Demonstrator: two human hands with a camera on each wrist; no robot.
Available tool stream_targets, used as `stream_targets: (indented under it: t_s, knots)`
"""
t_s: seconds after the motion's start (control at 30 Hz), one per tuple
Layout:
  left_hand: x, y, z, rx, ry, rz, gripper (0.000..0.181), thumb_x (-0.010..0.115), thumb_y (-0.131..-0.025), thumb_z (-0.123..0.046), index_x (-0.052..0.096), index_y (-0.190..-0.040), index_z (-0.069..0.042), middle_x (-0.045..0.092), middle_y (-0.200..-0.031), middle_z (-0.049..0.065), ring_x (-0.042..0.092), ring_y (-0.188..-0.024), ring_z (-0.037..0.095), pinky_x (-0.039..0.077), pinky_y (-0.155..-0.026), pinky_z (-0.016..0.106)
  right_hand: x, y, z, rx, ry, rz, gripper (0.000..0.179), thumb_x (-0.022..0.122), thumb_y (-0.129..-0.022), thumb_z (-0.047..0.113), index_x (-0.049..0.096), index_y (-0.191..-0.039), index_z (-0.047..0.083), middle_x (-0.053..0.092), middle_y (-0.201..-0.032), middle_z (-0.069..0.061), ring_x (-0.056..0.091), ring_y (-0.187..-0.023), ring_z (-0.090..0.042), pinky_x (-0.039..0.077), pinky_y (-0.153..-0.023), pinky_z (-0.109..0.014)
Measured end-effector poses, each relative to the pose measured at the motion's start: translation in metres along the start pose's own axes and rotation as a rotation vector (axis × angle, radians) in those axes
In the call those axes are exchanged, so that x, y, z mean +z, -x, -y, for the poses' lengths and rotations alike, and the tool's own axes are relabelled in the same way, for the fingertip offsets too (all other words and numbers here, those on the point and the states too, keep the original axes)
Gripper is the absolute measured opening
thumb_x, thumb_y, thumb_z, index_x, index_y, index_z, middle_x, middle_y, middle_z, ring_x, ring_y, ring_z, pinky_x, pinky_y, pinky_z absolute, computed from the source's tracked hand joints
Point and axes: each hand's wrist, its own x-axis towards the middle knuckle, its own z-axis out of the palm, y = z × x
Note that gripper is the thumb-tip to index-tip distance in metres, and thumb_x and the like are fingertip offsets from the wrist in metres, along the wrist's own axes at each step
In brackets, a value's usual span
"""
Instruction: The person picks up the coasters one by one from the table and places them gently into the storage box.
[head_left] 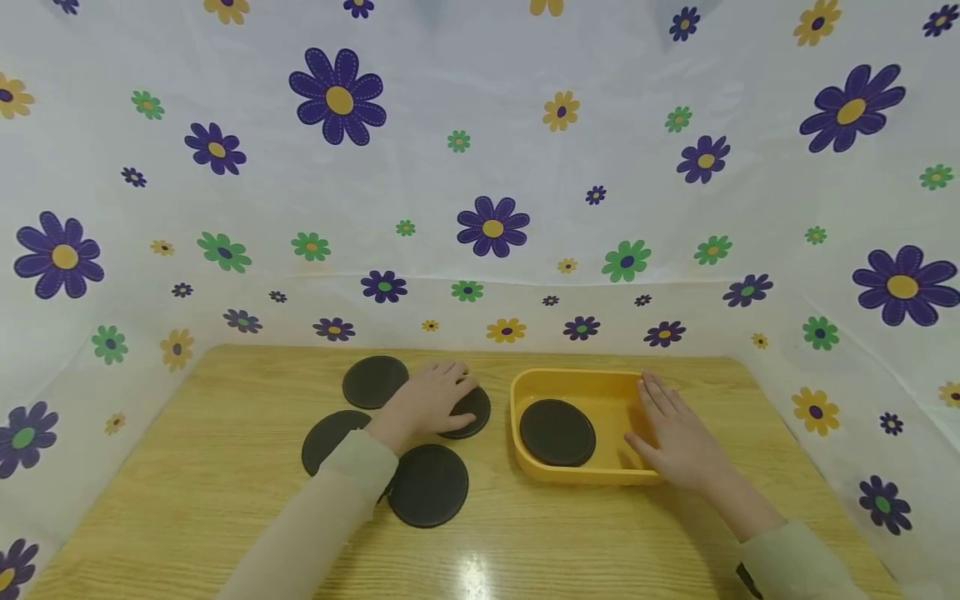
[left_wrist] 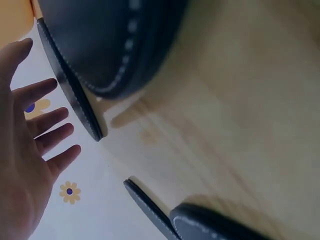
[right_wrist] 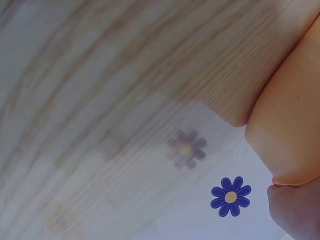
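Observation:
My left hand (head_left: 429, 400) reaches over a round black coaster (head_left: 477, 412), its fingers spread and loosely extended. In the left wrist view the fingertips are right at the edge of a stitched coaster (left_wrist: 72, 85). Another coaster (head_left: 557, 432) lies inside a yellow plastic tray (head_left: 577, 477), toward its left end. Along the tray's right rim rests my right hand (head_left: 682, 446), with straight fingers and the thumb on the inner side. The right wrist view shows only a small part of that hand (right_wrist: 297, 210) against the tray rim.
Three more black coasters lie on the wooden table (head_left: 525, 542) around the left forearm: one at the back (head_left: 375, 382), one at the left (head_left: 326, 437) partly behind the sleeve, one in front (head_left: 429, 487). A flower-patterned white cloth (head_left: 420, 183) encloses the back and sides.

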Motion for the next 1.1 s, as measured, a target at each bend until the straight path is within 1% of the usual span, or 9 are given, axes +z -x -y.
stream_targets:
  t_s: [0.17, 0.33, 0.43, 0.63, 0.73, 0.83, 0.97, 1.1]
  knots:
    - [0.0046, 0.0001, -0.0031, -0.071, 0.067, 0.061, 0.069, 0.062, -0.102, -0.057, 0.050, -0.158, -0.019, 0.048, -0.160, 0.013, 0.045, -0.150, 0.033, 0.039, -0.124, 0.051, 0.0003, -0.0003, -0.0006, 0.002, -0.007, 0.002, 0.085, 0.060, -0.105, 0.038, 0.026, -0.161, -0.015, 0.018, -0.172, -0.033, 0.019, -0.161, -0.050, 0.009, -0.135, -0.048]
    - [0.0054, 0.0009, -0.0049, -0.108, 0.123, 0.090, 0.081, 0.066, -0.096, -0.064, 0.045, -0.161, -0.021, 0.045, -0.162, 0.012, 0.043, -0.151, 0.035, 0.040, -0.123, 0.053, 0.0003, -0.0010, -0.0002, 0.002, -0.006, 0.000, 0.084, 0.061, -0.104, 0.037, 0.026, -0.161, -0.015, 0.019, -0.172, -0.033, 0.020, -0.160, -0.050, 0.008, -0.135, -0.047]
    - [0.0056, -0.0003, -0.0054, -0.109, 0.137, 0.097, 0.086, 0.069, -0.093, -0.065, 0.044, -0.162, -0.020, 0.045, -0.161, 0.013, 0.042, -0.151, 0.036, 0.039, -0.123, 0.054, 0.0002, -0.0013, 0.0002, 0.002, -0.002, -0.005, 0.084, 0.061, -0.104, 0.036, 0.027, -0.160, -0.016, 0.019, -0.172, -0.033, 0.020, -0.160, -0.051, 0.011, -0.135, -0.049]
    - [0.0082, -0.0033, -0.0069, -0.112, 0.122, 0.085, 0.086, 0.071, -0.091, -0.063, 0.047, -0.159, -0.017, 0.049, -0.155, 0.015, 0.045, -0.147, 0.036, 0.039, -0.123, 0.055, 0.0010, -0.0011, 0.0002, 0.003, 0.004, -0.009, 0.084, 0.061, -0.103, 0.037, 0.028, -0.160, -0.016, 0.020, -0.172, -0.033, 0.021, -0.160, -0.051, 0.018, -0.132, -0.055]
    - [0.0087, -0.0036, -0.0075, -0.110, 0.105, 0.080, 0.085, 0.071, -0.090, -0.063, 0.048, -0.158, -0.016, 0.049, -0.154, 0.016, 0.046, -0.145, 0.036, 0.039, -0.122, 0.056, 0.0017, -0.0009, 0.0001, 0.005, 0.005, -0.005, 0.084, 0.061, -0.103, 0.037, 0.028, -0.160, -0.016, 0.019, -0.172, -0.032, 0.021, -0.160, -0.050, 0.019, -0.132, -0.056]
    - [0.0077, -0.0029, -0.0068, -0.095, 0.088, 0.079, 0.086, 0.072, -0.087, -0.061, 0.049, -0.156, -0.015, 0.050, -0.152, 0.016, 0.047, -0.143, 0.036, 0.040, -0.121, 0.055, 0.0021, -0.0008, -0.0001, 0.006, 0.008, -0.005, 0.084, 0.061, -0.103, 0.037, 0.028, -0.160, -0.016, 0.020, -0.172, -0.033, 0.021, -0.160, -0.050, 0.019, -0.132, -0.056]
    - [0.0040, -0.0010, -0.0049, -0.079, 0.076, 0.084, 0.086, 0.074, -0.085, -0.059, 0.049, -0.156, -0.015, 0.051, -0.151, 0.016, 0.047, -0.141, 0.035, 0.041, -0.120, 0.054, 0.0020, -0.0007, -0.0001, 0.005, 0.008, -0.007, 0.084, 0.062, -0.103, 0.037, 0.028, -0.160, -0.015, 0.020, -0.172, -0.033, 0.021, -0.160, -0.050, 0.018, -0.133, -0.054]
    - [-0.0003, -0.0002, -0.0028, -0.070, 0.071, 0.087, 0.086, 0.074, -0.085, -0.058, 0.048, -0.156, -0.016, 0.050, -0.152, 0.016, 0.047, -0.141, 0.034, 0.040, -0.121, 0.054, 0.0023, -0.0009, -0.0005, 0.005, 0.012, -0.007, 0.085, 0.061, -0.103, 0.038, 0.028, -0.160, -0.015, 0.020, -0.172, -0.032, 0.021, -0.160, -0.050, 0.018, -0.133, -0.054]
